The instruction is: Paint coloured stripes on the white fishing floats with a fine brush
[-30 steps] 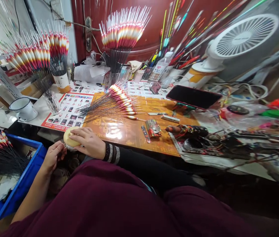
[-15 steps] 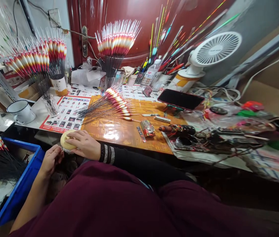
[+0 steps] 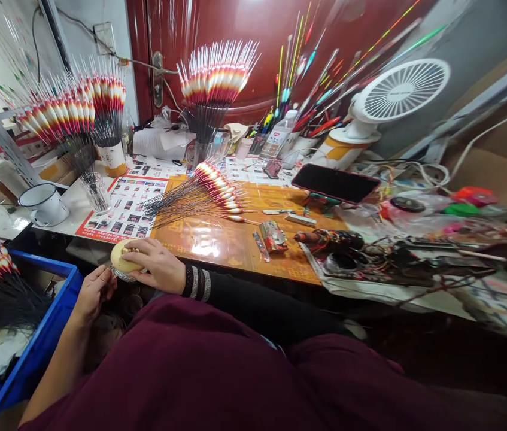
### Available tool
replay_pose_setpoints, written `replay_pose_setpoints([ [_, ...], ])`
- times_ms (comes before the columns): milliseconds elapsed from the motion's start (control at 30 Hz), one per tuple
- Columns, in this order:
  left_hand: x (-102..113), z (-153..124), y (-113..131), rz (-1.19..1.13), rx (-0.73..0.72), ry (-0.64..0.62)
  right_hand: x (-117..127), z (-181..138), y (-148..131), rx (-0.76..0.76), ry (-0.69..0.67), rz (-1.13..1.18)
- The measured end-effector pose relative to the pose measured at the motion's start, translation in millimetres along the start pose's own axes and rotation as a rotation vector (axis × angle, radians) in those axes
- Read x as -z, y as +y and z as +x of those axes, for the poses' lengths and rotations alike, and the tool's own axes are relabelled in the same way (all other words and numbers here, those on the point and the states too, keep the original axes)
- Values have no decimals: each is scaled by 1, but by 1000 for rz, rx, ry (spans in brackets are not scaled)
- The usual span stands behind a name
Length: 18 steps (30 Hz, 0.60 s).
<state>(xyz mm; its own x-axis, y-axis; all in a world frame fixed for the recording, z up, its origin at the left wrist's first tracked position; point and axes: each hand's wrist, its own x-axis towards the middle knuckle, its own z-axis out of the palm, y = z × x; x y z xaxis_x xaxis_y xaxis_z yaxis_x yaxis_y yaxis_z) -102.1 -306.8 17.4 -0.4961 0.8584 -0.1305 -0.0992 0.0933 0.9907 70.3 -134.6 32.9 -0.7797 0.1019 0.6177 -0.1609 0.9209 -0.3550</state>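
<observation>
My right hand (image 3: 158,266) lies over a round, pale-yellow, lid-like thing (image 3: 121,257), fingers curled on its top and side. A shiny, ridged rim shows beneath it. At its left edge my left hand (image 3: 94,293) is closed, thumb and fingers pressed together; what they pinch, if anything, is too small to make out. Both hands are just off the table's front edge. Beyond them, a fan of painted fishing floats (image 3: 217,190) with dark stems lies on the orange board (image 3: 203,242).
To the left, a blue crate (image 3: 62,293) holds more floats, and an enamel mug (image 3: 49,206) stands on the table. Upright float bunches (image 3: 215,81) line the back. At right are a propped phone (image 3: 334,183), a white fan (image 3: 399,93) and cluttered tools (image 3: 334,239).
The whole view has shifted slightly, so things appear a little further right. Both hands stay at the round pale-yellow thing, with hardly any change in their grip.
</observation>
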Motion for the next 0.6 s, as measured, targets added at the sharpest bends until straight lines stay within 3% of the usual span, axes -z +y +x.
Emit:
replay_pose_setpoints([
  [233, -1, -8, 5, 45, 0, 29, 17, -5, -7, -136, 170, 310],
  [433, -4, -12, 10, 35, -2, -7, 31, -17, -10, -399, 276, 601],
  [600, -4, -14, 14, 16, -4, 10, 28, -34, -12, -592, 408, 815],
])
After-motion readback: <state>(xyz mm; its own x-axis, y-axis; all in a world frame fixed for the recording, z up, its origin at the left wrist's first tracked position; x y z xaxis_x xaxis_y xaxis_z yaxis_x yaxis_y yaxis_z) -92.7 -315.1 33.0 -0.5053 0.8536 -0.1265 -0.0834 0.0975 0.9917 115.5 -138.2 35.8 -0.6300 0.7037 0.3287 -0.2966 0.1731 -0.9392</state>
